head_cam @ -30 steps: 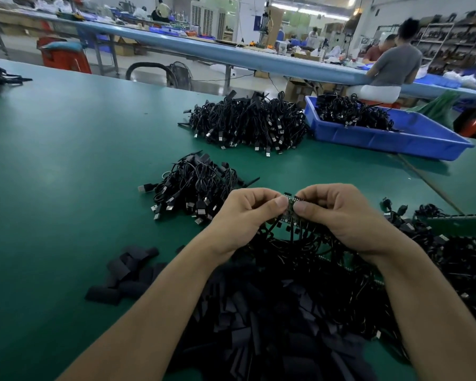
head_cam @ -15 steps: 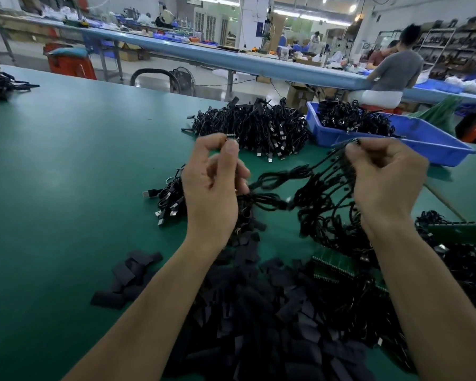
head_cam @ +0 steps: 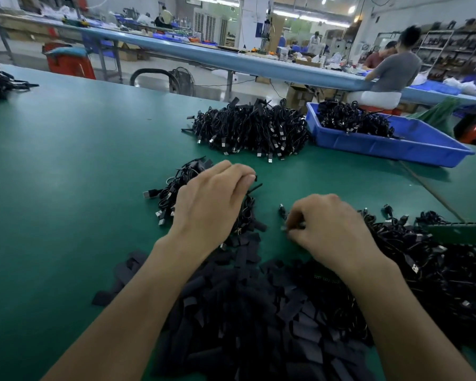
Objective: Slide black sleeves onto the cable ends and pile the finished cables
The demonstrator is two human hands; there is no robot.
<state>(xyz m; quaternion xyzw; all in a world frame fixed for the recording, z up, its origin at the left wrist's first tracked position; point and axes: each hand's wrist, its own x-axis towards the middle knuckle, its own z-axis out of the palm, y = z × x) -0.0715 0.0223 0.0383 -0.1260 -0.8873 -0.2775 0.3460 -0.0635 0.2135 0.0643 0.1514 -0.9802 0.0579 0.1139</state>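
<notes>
Tangled cable pile (head_cam: 171,193) under curled left hand (head_cam: 212,204), hold unclear; right hand (head_cam: 333,232) pinches thin cable (head_cam: 282,211); flat matte sleeves (head_cam: 245,312) nearby.

Matt green table mat (head_cam: 66,166), glossy blue plastic tray (head_cam: 368,145), matt black sleeves (head_cam: 248,320) — shiny metal plugs (head_cam: 270,160) on black cables

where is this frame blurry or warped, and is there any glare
Head view: motion blur smears the right hand at its fingertips and the seated person by the far bench; the wide lens bows the blue bench; ceiling lights are blown out; a soft sheen lies on the green table at left; the sleeve pile is dark, with little detail.
</notes>
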